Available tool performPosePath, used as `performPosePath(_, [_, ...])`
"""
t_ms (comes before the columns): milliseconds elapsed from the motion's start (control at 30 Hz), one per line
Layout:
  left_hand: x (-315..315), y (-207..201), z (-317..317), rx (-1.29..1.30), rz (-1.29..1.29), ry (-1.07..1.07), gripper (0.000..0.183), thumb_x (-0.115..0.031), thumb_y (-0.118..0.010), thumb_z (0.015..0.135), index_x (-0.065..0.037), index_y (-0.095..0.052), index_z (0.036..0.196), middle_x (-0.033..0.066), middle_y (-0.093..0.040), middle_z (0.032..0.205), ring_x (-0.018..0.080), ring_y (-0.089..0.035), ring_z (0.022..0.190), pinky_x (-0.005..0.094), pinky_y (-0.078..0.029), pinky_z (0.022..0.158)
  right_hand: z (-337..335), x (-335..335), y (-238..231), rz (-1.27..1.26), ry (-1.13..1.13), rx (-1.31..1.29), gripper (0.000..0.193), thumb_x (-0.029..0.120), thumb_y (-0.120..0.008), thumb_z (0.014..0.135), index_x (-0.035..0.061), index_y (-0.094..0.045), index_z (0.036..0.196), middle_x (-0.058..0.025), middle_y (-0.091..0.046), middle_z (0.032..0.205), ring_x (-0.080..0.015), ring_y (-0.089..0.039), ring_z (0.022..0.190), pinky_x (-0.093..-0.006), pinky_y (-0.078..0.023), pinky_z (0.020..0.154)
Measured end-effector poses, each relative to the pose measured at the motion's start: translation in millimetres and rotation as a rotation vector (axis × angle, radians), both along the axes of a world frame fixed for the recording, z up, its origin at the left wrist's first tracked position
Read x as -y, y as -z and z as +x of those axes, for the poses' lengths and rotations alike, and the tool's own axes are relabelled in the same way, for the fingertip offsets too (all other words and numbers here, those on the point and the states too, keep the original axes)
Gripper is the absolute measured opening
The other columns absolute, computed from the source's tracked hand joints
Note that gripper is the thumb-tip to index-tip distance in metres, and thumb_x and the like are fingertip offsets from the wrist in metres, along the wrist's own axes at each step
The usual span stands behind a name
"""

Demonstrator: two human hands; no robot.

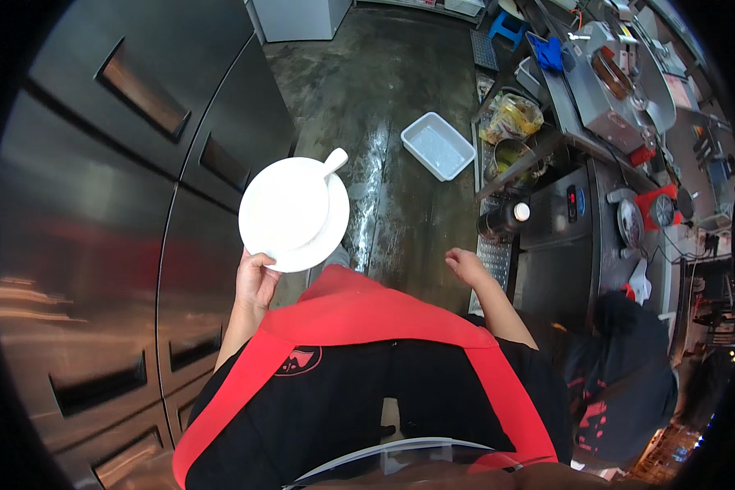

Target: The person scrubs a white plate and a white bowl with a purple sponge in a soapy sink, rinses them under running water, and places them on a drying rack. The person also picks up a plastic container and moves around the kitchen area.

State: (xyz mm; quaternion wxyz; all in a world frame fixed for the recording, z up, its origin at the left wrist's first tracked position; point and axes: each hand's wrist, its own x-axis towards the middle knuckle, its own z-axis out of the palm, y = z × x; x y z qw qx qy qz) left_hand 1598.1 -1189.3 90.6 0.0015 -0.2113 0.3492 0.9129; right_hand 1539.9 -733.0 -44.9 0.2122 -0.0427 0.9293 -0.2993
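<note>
A bright red fabric apron (pixel 343 314) is being worn over a black short-sleeved shirt (pixel 351 400). In front, to the left, a round white plate (pixel 340 233) is being gripped by the left hand (pixel 257 282), the thumb being laid over the near rim while the other fingers are being partly hidden beneath. On it a smaller round white dish (pixel 284 204) is being carried, and a stubby white handle (pixel 335 162) is being shown jutting past the far right edge; whether the two are joined cannot be told. The right hand (pixel 466 266) is being held well apart, its fingers being bent narrowly inward; whether they are fully closed cannot be told.

Just beside the plate, the left side is being filled by a tall brushed-steel cabinet (pixel 82 269) with recessed handles. To the right, a person in dark clothing (pixel 625 376) is being partly seen. Beyond the right hand, a dark bottle with a white cap (pixel 498 222) is being lit from above. Farther on, a pale rectangular plastic tub (pixel 438 147) is being supported by the wet dark floor (pixel 343 90). Farthest right, a bright blue stool (pixel 508 28) is being partly cut off.
</note>
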Motion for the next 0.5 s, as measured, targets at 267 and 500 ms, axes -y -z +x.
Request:
performPosePath(267, [43.0,1.7,-246.6,-0.028,-0.035,0.132,0.081,0.013,-0.04,0.061,-0.007,-0.03,0.139,0.0141,-0.044,0.133,0.0324,-0.045,0.122,0.0409,-0.045,0.096,-141.5,12.6,41.8,0.031,0.105,0.033,0.023,0.023,-0.059,0.087,0.0021,-0.062,0.097,-0.0126,-0.065,0.079,-0.022,-0.063,0.072,-0.0339,-0.049,0.064])
performPosePath(500, [42.7,-22.5,-436.9,-0.007,-0.007,0.213,0.078,0.013,-0.043,0.062,-0.007,-0.033,0.137,0.0137,-0.049,0.124,0.028,-0.054,0.109,0.035,-0.05,0.08,-158.5,-8.7,47.7,-0.06,0.67,0.455,0.023,0.021,-0.054,0.087,-0.0004,-0.062,0.091,-0.0108,-0.061,0.073,-0.023,-0.057,0.063,-0.0381,-0.045,0.055])
